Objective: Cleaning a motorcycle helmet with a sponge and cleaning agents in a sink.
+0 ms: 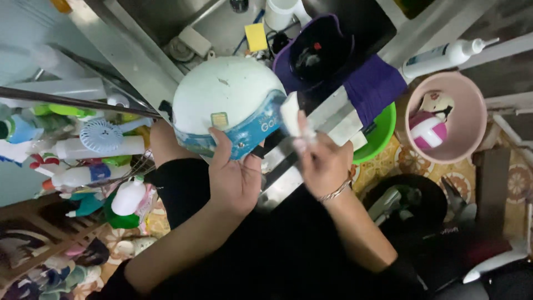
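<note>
This looks like a cramped washing corner of a home. A steel sink (183,22) sits by a wire rack (130,166) crowded with spray and soap bottles (94,147). Plastic basins, one pink (469,119) and one green (383,139), stand on a patterned tile floor (413,161).

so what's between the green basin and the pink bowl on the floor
In the head view, only a strip of patterned floor tile separates the green basin from the pink bowl; nothing stands on it.
</note>
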